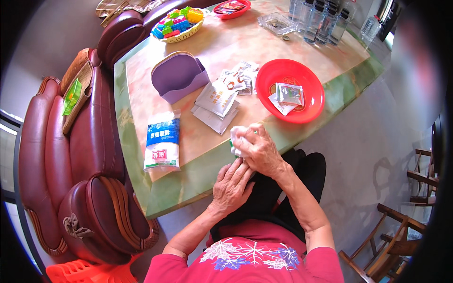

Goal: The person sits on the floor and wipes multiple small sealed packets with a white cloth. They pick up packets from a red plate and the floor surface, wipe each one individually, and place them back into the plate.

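Crumpled white wad (240, 140): bunched under the right hand at the near edge of the desk (181, 186), a bit of green showing beside it; cloth or tissue, I cannot tell which.
Right hand (265, 153): its grip is closed around the wad, fingers curled over the top, probably so that the soft bundle stays compact and presses downward.
Left hand (230, 186): palm down, fingers straight, tips meeting the right hand near the wad; this looks like steadying. Whether its grip pinches anything underneath, I cannot tell.
Flat sachets (217, 98): overlapping in a loose pile just beyond the hands, likely for easy reach.
Round red plate (315, 101): right of the pile, carrying a clear-fronted packet (289, 94) and a white sachet (281, 104); the raised rim would keep them apart from the pile.
Purple open-fronted holder (177, 75): behind the sachets to the left, its low front apparently meant for easy access.
Blue-and-white bag (162, 141): lying flat near the left edge, clear of both hands.
Yellow basket (188, 34): at the far left, gathering colourful toy blocks (178, 23) together.
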Available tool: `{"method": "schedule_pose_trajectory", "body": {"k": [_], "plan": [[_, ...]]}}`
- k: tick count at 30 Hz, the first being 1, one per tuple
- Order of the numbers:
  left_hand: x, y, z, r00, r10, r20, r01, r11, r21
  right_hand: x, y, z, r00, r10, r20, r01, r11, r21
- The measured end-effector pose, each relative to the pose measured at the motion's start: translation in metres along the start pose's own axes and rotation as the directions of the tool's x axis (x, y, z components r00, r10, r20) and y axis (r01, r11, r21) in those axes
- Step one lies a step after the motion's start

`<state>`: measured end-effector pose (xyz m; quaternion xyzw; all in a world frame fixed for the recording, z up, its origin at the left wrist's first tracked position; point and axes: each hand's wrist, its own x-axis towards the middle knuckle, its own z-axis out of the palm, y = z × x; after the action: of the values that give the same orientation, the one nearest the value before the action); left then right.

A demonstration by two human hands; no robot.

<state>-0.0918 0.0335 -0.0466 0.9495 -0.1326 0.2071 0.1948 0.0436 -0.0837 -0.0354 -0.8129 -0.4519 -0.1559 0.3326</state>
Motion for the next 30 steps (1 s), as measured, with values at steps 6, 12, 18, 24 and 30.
{"method": "schedule_pose_trajectory", "body": {"k": [6, 12, 18, 24, 30], "plan": [[-0.004, -0.001, 0.002, 0.999, 0.004, -0.035, -0.006, 0.999, -0.053, -0.012, -0.004, -0.025, 0.989, -0.073, 0.132, 0.049, 0.984, 0.173], [-0.001, 0.0, -0.001, 0.999, -0.021, -0.042, 0.017, 0.995, -0.095, -0.007, -0.009, -0.002, 0.988, 0.129, 0.083, -0.115, 0.981, -0.158], [0.004, 0.001, -0.004, 0.999, -0.018, -0.035, 0.015, 0.996, -0.086, -0.006, 0.003, 0.001, 0.975, 0.22, 0.0, -0.208, 0.922, -0.326], [0.002, 0.006, -0.003, 0.989, -0.105, -0.102, 0.089, 0.984, -0.153, -0.018, 0.018, -0.014, 0.938, 0.263, -0.228, -0.345, 0.788, -0.511], [0.008, 0.013, 0.001, 0.983, -0.132, -0.128, 0.132, 0.991, -0.011, -0.017, 0.0, -0.02, 0.918, 0.281, -0.281, -0.351, 0.905, -0.24]]}}
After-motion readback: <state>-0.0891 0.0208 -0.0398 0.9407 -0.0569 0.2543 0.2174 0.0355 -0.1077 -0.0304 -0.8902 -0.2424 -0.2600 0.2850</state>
